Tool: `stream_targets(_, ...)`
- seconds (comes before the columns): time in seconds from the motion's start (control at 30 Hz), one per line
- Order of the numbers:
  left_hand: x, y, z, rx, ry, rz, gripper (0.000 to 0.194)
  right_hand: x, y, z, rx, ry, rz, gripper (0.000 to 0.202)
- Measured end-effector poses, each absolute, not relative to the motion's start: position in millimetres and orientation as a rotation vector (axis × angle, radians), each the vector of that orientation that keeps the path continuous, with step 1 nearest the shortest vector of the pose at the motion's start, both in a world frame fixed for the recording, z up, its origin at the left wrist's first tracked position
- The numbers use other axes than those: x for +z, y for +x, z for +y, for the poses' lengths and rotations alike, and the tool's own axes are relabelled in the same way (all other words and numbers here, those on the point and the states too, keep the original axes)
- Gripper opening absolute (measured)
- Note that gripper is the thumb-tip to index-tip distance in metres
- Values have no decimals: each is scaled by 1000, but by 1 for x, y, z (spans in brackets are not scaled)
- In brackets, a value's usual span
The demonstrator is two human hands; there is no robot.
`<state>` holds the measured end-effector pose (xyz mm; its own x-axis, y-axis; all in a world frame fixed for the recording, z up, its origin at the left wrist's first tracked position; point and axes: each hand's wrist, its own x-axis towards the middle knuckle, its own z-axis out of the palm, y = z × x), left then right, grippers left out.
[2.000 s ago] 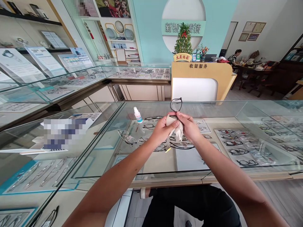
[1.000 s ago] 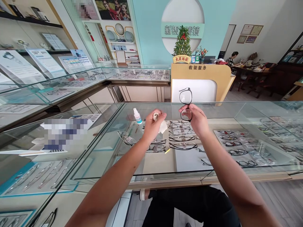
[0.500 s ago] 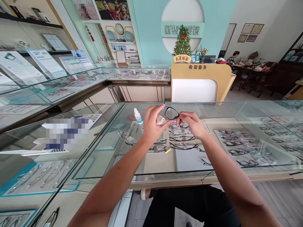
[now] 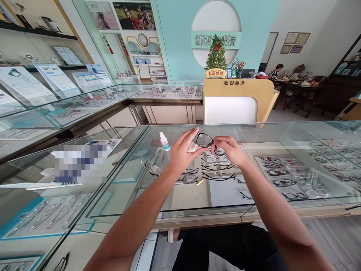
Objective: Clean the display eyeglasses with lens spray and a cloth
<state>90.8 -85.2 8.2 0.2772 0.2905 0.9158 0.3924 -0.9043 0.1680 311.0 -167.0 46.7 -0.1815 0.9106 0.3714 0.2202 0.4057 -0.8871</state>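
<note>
A pair of dark-rimmed eyeglasses is raised above the glass counter, between my two hands. My right hand pinches its right side with thumb and fingers. At the other side, my left hand curls around a crumpled whitish cloth, its index fingertip and thumb close to the rim. Part of the cloth is hidden behind the thumb. A small white spray bottle with a blue label stands on the glass, left of my left hand.
Beneath the glass lie rows of eyeglasses, with another tray of frames to the right. Papers rest on the left counter. Farther off are a cashier desk and a seated person.
My left fingers have shifted slightly at the rim, and the eyeglasses sit a little lower in view, turned slightly. The whole view has tilted up a bit.
</note>
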Motion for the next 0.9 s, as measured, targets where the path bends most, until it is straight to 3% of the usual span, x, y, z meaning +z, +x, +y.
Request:
stream_targets(0.13, 9, 91, -86, -1734, -2388, -639, 69, 45, 310, -165, 798, -1002, -1683, 39)
stream_targets(0.3, 10, 88, -81, -1845, -2208, -633, 67, 38, 315, -161, 343, -927, -1522, 22)
stream_targets(0.5, 33, 86, -81, -2060, -1996, -599, 68, 41, 314, -166, -400, -906, -1444, 45)
stream_targets(0.63, 83, 87, -84, -2099, -1886, -637, 72, 79, 298, -174, -498, -883, -1459, 71)
stream_targets(0.77, 136, 89, -99, -2177, -1718, -548, 78, 130, 278, -183, -605, -854, -1441, 75)
stream_targets(0.9, 157, 90, -119, -2253, -1595, -539, 74, 156, 265, -190, -703, -812, -1389, 70)
